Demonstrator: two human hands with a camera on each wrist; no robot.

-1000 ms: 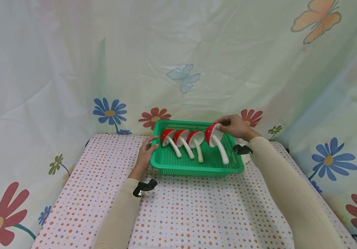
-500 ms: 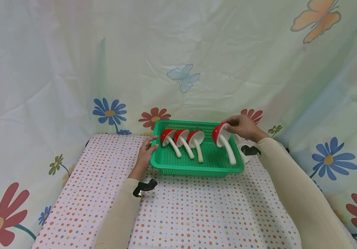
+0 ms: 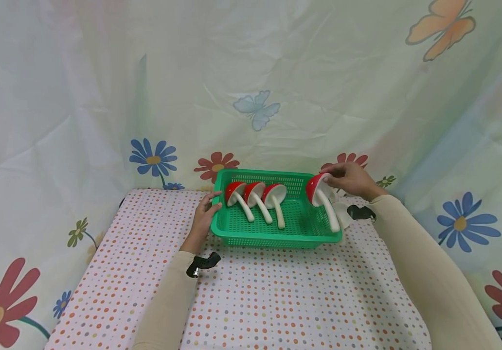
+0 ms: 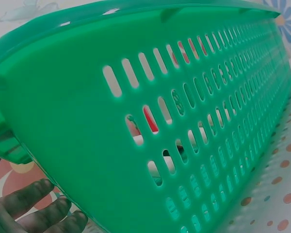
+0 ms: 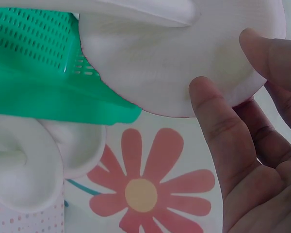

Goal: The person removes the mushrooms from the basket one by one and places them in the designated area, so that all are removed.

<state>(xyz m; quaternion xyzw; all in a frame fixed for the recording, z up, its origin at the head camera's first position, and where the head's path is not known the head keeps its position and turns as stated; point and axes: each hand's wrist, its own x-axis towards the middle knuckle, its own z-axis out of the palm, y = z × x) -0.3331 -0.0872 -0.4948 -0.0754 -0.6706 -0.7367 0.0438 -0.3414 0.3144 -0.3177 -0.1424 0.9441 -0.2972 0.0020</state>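
Note:
A green slotted basket stands on the dotted tablecloth, and its wall fills the left wrist view. Three red-capped mushrooms with white stems lean in a row in its left half. My right hand pinches the cap of a fourth mushroom and holds it tilted above the basket's right end. Its white underside shows close up between my thumb and fingers. My left hand rests against the basket's left wall, fingers loosely straight under the rim.
A white mushroom-like piece lies on the table just right of the basket, also seen below the basket's corner. A flower-and-butterfly cloth hangs close behind and at both sides. The dotted tablecloth stretches toward me.
My right hand has carried the fourth mushroom to the right, from the basket's middle-right to over its right end. The left hand and the other mushrooms have stayed put.

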